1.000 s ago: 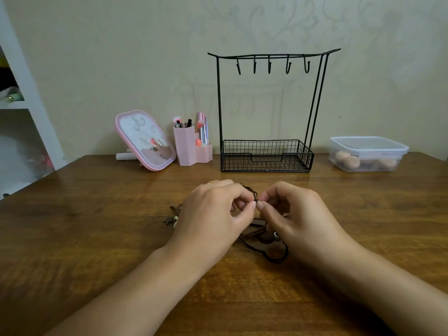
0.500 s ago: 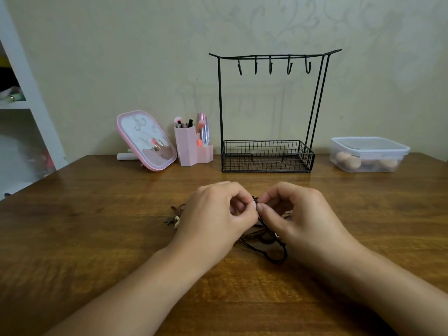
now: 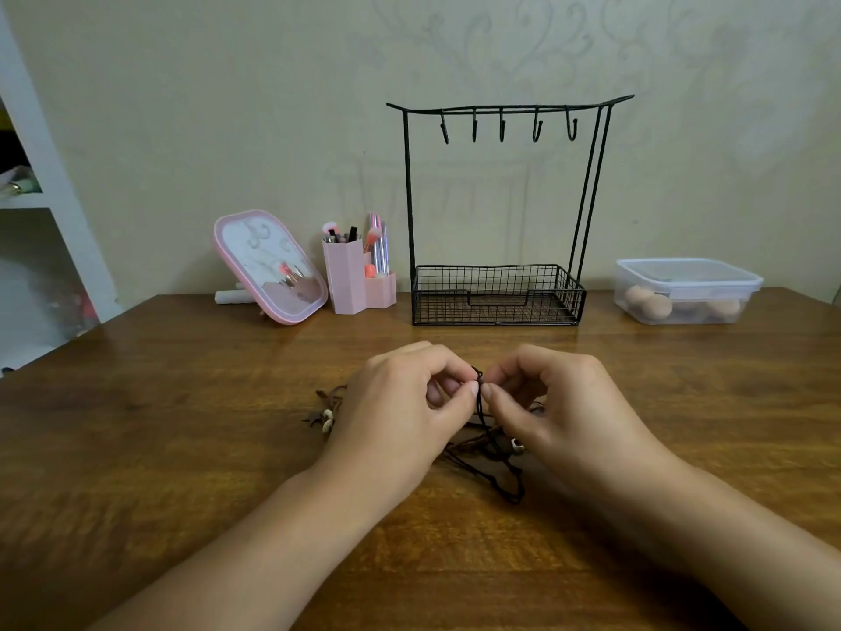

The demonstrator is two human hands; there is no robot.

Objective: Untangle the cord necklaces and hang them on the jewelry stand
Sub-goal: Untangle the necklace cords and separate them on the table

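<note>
A tangle of black and brown cord necklaces lies on the wooden table, partly hidden under my hands. Small pale beads show at its left end and near my right palm. My left hand and my right hand meet fingertip to fingertip above the tangle, both pinching the same black cord at a small loop. The black wire jewelry stand stands behind, its several hooks bare and its basket holding nothing.
A pink mirror and a pink brush holder stand left of the stand. A lidded clear box with sponges sits at the right. White shelves rise at the far left.
The pinched black cord has been lifted a little and now hangs straighter from my fingertips. Both hands stay in almost the same place.
</note>
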